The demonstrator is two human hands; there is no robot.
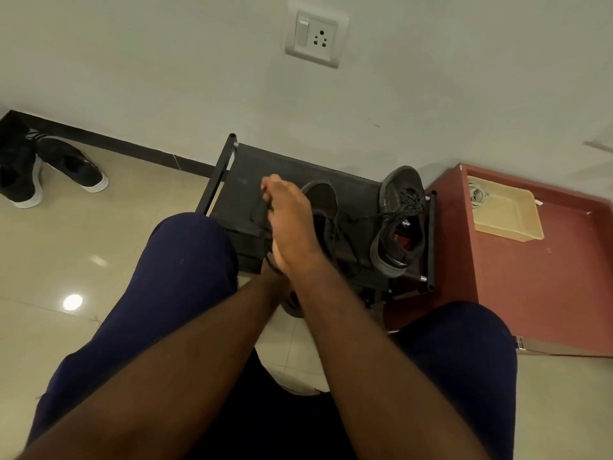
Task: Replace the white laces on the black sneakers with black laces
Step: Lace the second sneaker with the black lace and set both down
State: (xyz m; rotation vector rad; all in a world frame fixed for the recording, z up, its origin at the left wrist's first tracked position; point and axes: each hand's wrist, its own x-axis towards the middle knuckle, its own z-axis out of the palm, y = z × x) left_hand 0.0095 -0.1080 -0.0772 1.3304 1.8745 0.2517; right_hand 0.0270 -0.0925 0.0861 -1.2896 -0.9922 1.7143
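Worked sneaker (pixel 323 200): on the black rack (pixel 265 161) against the wall, partly under both hands.
Right hand (pixel 290 227): laid over the shoe, fingers stretched toward the wall and blurred. Cannot tell whether they pinch the lace.
Left hand (pixel 277 277): almost hidden beneath the right one. Finger state cannot be told.
Black lace (pixel 260 210): thin dark loop showing beside the right hand's fingertips.
Handling, judged: shoe light, upper soft, sole stiff; steady it by the sole or heel. Lace limp and slippery, so best pinched near its hard tip.
Axis: long axis runs from person to wall, with the opening at the wall end. Toe not clearly seen.
Second sneaker (pixel 398 224): on its side at the rack's right end, black-laced, toe toward the wall.
White laces (pixel 477 194): seemingly coiled in the yellow tray (pixel 507 210).
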